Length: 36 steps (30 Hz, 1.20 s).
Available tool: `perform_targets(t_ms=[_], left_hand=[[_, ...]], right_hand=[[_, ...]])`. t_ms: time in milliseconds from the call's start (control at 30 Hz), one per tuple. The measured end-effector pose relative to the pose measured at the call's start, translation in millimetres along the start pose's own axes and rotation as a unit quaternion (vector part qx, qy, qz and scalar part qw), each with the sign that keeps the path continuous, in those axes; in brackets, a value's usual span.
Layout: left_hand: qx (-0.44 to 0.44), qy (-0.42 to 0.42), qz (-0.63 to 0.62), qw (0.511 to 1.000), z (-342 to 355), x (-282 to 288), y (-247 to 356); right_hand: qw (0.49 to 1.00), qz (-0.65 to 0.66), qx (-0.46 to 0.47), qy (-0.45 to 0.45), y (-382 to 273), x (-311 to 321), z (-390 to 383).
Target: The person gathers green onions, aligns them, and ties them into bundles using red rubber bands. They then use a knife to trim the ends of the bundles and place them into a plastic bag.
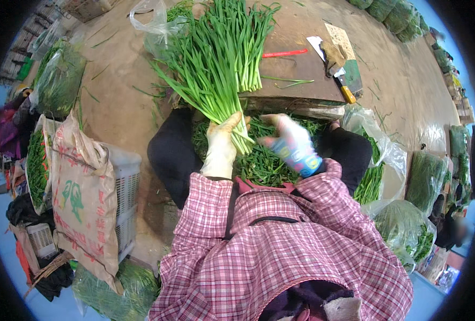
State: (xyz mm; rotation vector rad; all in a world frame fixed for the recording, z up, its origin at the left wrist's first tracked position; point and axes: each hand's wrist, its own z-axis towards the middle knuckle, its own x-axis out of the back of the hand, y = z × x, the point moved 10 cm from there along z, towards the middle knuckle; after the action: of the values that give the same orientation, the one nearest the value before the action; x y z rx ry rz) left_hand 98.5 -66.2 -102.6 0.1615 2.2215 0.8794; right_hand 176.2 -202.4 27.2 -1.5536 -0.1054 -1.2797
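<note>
My left hand, in a cream glove, is closed around the pale stalk ends of a bunch of garlic chives. The green leaves fan out away from me. Just right of the stalk ends is my right hand, in a white and blue patterned glove with bare fingertips. It is blurred, with thumb and fingers apart and nothing visible between them. Another pile of garlic chives lies on the low board, partly behind the held bunch. Loose green trimmings fill the space between my knees.
On the board lie a red strip, a yellow-handled knife and a brown glove. A printed sack leans by a white crate at left. Bagged greens stand at right. Other people are at the far left.
</note>
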Motion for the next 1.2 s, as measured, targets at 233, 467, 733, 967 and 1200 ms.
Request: perform_targets(t_ms=[233,467,733,967,1200], left_hand=[[0.127,-0.173,-0.193,0.958,-12,-30,-12],[0.062,-0.143,-0.140,0.978,3,-15,-17],[0.069,-0.085,-0.148,0.983,19,10,-35],[0.198,-0.159,-0.247,0.935,0,-21,-34],[0.127,-0.080,-0.138,0.979,19,-12,-33]], right_hand=[[0.913,0.323,-0.242,-0.053,53,-75,6],[0.837,0.429,-0.309,-0.140,62,-80,7],[0.884,0.381,-0.263,-0.070,42,-67,11],[0.952,0.194,-0.234,-0.035,52,-54,8],[0.943,0.200,-0.240,-0.117,47,-60,-4]])
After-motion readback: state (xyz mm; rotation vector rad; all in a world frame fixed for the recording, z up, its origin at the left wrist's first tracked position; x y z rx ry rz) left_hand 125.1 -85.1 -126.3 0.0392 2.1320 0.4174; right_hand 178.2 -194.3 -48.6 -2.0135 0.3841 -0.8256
